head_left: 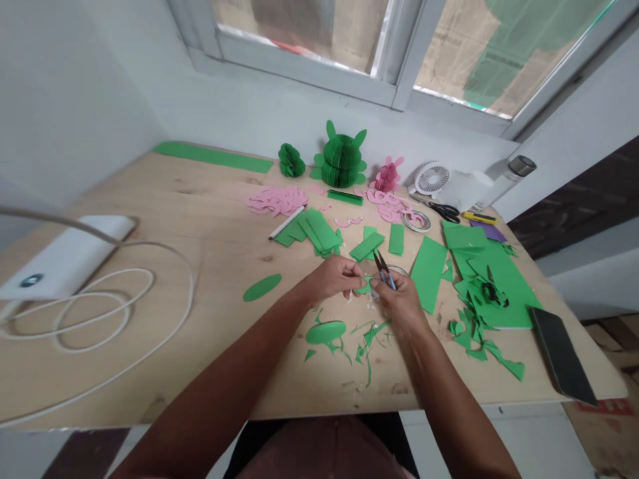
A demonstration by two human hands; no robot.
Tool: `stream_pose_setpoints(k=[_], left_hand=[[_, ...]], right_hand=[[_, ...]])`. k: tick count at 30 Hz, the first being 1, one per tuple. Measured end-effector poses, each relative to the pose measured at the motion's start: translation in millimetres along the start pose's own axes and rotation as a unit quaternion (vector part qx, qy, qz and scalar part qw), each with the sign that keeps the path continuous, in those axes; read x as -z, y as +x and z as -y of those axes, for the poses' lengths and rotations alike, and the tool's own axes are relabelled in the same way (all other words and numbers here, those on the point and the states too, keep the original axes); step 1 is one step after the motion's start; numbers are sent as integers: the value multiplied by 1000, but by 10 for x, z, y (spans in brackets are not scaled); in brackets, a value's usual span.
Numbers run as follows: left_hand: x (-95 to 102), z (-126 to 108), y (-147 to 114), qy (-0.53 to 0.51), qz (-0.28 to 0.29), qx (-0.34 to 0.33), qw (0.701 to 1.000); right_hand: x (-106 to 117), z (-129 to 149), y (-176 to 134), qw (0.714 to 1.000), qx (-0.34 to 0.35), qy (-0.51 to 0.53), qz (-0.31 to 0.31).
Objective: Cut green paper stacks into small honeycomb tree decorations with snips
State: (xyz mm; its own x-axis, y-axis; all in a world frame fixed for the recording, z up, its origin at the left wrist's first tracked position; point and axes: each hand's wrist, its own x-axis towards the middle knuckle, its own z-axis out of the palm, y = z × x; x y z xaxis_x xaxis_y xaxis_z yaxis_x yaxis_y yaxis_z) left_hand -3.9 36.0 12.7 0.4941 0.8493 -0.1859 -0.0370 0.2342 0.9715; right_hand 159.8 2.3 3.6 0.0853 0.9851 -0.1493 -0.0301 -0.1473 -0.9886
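Fingers of my left hand (340, 276) are closed on a small green paper piece (365, 286), whose far end reaches the fingertips of my right hand (398, 294). My right hand is closed round scissors (384, 269) with dark blades and light-blue handles; the blades point up and away from me. A green paper oval (262, 287) lies left of my left hand. Nearer to me is another stack of green ovals (325, 332), with thin green scraps (368, 342) beside it. Beyond my hands lie green paper strips (319, 229).
A green paper figure (340, 159) and a smaller pink one (387, 174) stand at the back. To the right are a green sheet (514, 286), black scissors (443, 211), a phone (562, 352) and a white fan (430, 179). A white device (70, 256) with a cable lies left.
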Motion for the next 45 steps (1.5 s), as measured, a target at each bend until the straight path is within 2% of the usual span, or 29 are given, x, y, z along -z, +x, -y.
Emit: stream_pose_setpoints(k=[8,22,30,39,45], left_hand=[[-58,20,0,-45,-25,0,999],[-57,-6,16,-86,-93,-14,992],[-111,-8,31,-119,-141,-28,982],[-198,-9,-3,-128,-116,-25,985],[-239,1,1,-157,-145,-28,977]], right_hand=[[-5,-43,29,995,38,63,-65],[-108,-12,-25,993,14,94,-72],[-158,-52,-54,995,13,70,-73],[-185,-27,-63,989,21,107,-100],[-187,-49,-56,990,25,90,-106]])
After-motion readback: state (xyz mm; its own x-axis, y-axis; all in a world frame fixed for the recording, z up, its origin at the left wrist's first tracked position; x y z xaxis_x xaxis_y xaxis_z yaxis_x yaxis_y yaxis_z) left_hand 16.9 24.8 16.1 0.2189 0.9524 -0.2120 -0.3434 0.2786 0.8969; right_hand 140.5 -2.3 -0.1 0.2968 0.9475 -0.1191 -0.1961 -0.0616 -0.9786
